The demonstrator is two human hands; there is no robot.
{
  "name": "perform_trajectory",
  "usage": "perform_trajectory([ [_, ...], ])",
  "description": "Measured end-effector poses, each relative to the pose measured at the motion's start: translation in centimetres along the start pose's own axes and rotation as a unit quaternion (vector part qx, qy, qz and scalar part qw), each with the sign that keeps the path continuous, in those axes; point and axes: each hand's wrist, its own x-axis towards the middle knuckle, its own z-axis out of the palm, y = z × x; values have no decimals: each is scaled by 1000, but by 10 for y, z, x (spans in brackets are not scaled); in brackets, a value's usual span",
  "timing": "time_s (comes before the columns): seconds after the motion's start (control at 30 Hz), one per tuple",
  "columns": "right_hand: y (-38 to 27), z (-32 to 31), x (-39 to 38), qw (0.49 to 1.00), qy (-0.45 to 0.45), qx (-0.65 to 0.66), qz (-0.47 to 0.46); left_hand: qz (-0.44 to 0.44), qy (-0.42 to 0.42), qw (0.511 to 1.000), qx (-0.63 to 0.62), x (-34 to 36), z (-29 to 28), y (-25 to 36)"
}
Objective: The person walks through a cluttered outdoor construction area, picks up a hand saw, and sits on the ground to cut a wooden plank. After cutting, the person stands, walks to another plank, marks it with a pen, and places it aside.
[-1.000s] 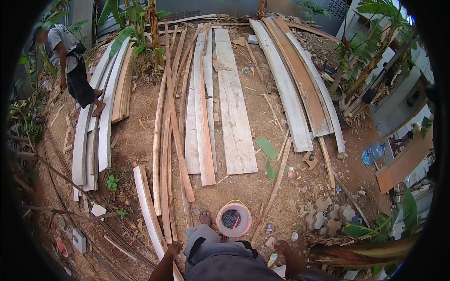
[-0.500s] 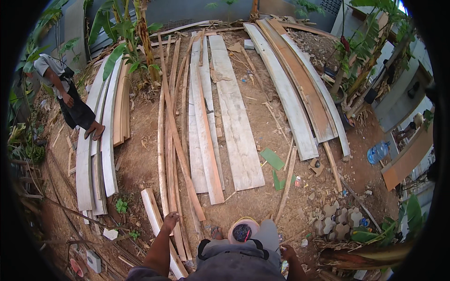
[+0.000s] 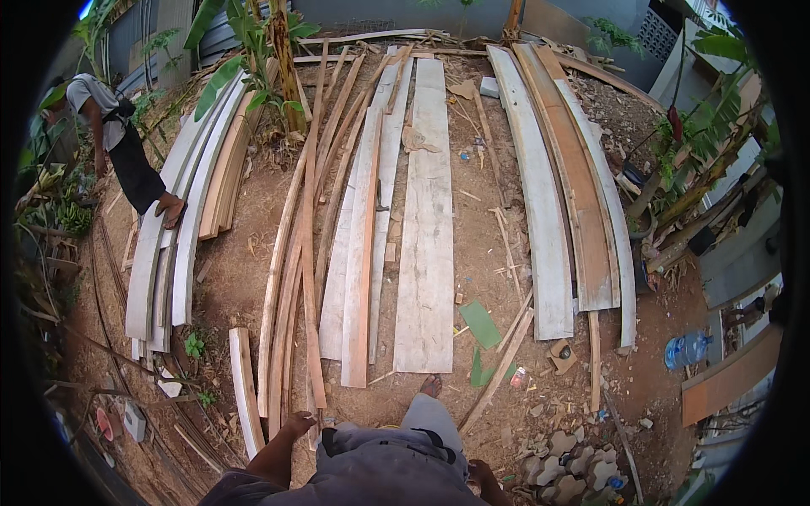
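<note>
My left hand [image 3: 298, 424] hangs out to the left, beside the lower ends of several long thin timber strips [image 3: 310, 337]. Its fingers look loosely bent and apart, with nothing visible in them. Low on the right side of my body is my right hand [image 3: 481, 472], small and partly cut off by my torso, so its fingers are unclear. A bare foot [image 3: 431, 385] of mine is set down at the near end of a wide whitish plank [image 3: 426, 253]. A short pale beam [image 3: 245, 392] lies to the left of my left hand.
Whitish boards [image 3: 540, 236] and a brown board [image 3: 582, 211] lie at right. Another person [image 3: 118, 135] stands on the stacked planks [image 3: 187, 244] at far left. Grey paving blocks [image 3: 567, 468], a blue water jug [image 3: 688, 349] and a green sheet piece [image 3: 480, 324] are on the ground.
I have stepped forward, and a foot is now at the wide plank's end. The bucket of dark contents before my body is now mostly hidden. The other person bends further left.
</note>
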Motion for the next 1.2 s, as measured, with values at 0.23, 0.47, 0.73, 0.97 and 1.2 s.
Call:
perform_trajectory([
  [0.23,-281,-222,50,932,-173,314,-61,-15,84,993,-82,-45,37,77],
  [0.47,-510,-264,9,947,186,62,-255,15,122,979,-162,-27,75,181],
  [0.73,-568,-251,71,983,85,-150,-59,3,109,981,-159,50,124,273],
  [0.97,-669,-298,84,988,-15,-149,29,-53,137,984,-103,133,100,378],
  [1.2,-875,-260,49,990,107,-41,-83,115,123,958,-232,197,-82,638],
])
